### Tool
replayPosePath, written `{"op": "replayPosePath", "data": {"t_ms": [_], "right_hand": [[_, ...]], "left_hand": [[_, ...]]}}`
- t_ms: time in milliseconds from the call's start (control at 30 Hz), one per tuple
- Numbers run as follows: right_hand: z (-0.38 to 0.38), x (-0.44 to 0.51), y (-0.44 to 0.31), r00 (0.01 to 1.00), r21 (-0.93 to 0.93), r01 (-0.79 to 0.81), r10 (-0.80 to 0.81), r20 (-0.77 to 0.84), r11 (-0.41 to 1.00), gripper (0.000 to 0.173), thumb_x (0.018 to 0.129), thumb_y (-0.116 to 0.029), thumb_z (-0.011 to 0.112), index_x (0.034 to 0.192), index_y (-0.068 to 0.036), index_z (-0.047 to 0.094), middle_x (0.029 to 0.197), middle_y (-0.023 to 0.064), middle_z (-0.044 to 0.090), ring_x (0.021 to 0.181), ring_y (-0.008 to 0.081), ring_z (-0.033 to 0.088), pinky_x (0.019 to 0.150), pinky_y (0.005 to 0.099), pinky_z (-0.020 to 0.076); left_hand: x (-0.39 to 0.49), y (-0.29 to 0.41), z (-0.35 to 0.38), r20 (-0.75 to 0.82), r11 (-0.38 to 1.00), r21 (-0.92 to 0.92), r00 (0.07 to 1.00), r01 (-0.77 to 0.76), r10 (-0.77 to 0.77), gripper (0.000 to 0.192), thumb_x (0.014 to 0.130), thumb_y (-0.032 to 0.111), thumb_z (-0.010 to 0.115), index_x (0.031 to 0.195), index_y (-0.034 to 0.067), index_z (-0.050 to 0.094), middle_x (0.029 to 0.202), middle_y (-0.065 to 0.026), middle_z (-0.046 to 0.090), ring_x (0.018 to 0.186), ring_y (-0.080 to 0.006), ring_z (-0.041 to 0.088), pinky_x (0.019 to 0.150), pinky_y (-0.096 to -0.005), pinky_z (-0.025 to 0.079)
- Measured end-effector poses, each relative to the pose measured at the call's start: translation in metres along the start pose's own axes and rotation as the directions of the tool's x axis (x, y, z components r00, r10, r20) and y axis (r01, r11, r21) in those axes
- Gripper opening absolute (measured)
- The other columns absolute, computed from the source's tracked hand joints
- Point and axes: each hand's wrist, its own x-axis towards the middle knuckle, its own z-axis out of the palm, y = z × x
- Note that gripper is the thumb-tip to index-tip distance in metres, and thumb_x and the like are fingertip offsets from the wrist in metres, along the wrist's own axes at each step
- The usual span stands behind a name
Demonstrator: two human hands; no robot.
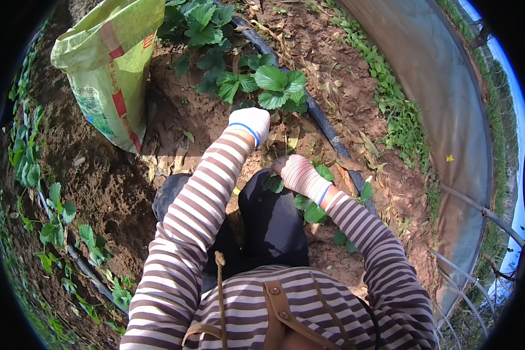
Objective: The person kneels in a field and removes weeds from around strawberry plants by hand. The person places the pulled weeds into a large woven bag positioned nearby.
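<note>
My left hand [250,124], in a white knit glove with a blue cuff edge, is at the near side of a leafy strawberry plant [273,85]. Its fingers point away from me, and whatever they touch is hidden. Lower and to the right, my right hand [301,175] wears a striped glove with soiled fingertips. Its fingers curl down by my knee, next to a dark green leaf [273,183]; whether they grip it is unclear. More strawberry leaves [315,213] show under and beside the right wrist.
A yellow-green woven sack [109,74] with printing stands at the upper left. One black irrigation hose [319,116] runs past the plants on the right. Beyond lie weeds [398,118] and a plastic film wall [459,144]. Another plant row [52,232] with a hose [89,273] is at left.
</note>
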Motion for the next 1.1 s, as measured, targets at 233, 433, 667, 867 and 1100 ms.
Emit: {"op": "replayPosePath", "data": {"t_ms": [233,433,667,867,1100], "right_hand": [[-0.054,-0.017,0.070,0.720,0.961,0.153,0.639,-0.269,0.232,0.028,0.097,-0.027,0.064,0.110,-0.003,0.070,0.075,0.0025,0.067,0.060,0.0060,0.057,0.056,0.0213,0.0450],[-0.071,0.079,0.100,0.772,0.603,-0.447,0.625,-0.113,0.661,0.069,0.074,-0.049,0.077,0.128,-0.008,0.063,0.121,0.0189,0.067,0.112,0.0322,0.063,0.096,0.0378,0.0490],[-0.084,0.127,0.129,0.740,0.179,-0.657,0.672,-0.031,0.732,0.042,0.085,-0.037,0.062,0.114,-0.008,0.070,0.120,0.0176,0.067,0.112,0.0338,0.063,0.095,0.0426,0.0512],[-0.050,0.112,0.163,0.463,0.938,-0.255,0.822,0.332,-0.235,0.034,0.095,-0.016,0.065,0.127,-0.010,0.055,0.092,0.0096,0.072,0.065,0.0282,0.071,0.051,0.0397,0.0585],[-0.044,0.126,0.175,0.442,0.933,-0.250,0.827,0.348,-0.259,0.038,0.094,-0.017,0.067,0.128,-0.007,0.054,0.104,0.0111,0.069,0.071,0.0309,0.072,0.053,0.0373,0.0606]], "left_hand": [[0.001,-0.010,-0.006,-0.143,0.996,-0.070,0.988,0.049,-0.058,0.019,0.080,0.018,0.065,0.095,0.010,0.074,0.095,-0.0154,0.072,0.094,-0.0335,0.069,0.083,-0.0417,0.055],[-0.001,-0.011,-0.010,-0.149,0.995,-0.080,0.986,0.063,-0.074,0.021,0.082,0.018,0.065,0.100,0.010,0.073,0.096,-0.0154,0.072,0.095,-0.0336,0.068,0.084,-0.0419,0.055],[-0.010,0.005,-0.012,0.043,0.984,-0.068,0.985,-0.165,0.168,0.047,0.082,0.009,0.059,0.128,0.015,0.064,0.110,-0.0165,0.070,0.104,-0.0345,0.067,0.089,-0.0431,0.054],[-0.020,0.049,-0.003,0.226,0.962,0.030,0.939,-0.273,0.260,0.045,0.084,0.016,0.063,0.129,0.020,0.063,0.116,-0.0107,0.070,0.107,-0.0295,0.067,0.088,-0.0421,0.054],[-0.028,0.075,0.001,0.283,0.915,0.027,0.881,-0.402,0.379,0.028,0.085,0.017,0.066,0.112,0.012,0.069,0.112,-0.0102,0.071,0.105,-0.0302,0.069,0.088,-0.0437,0.053]]}}
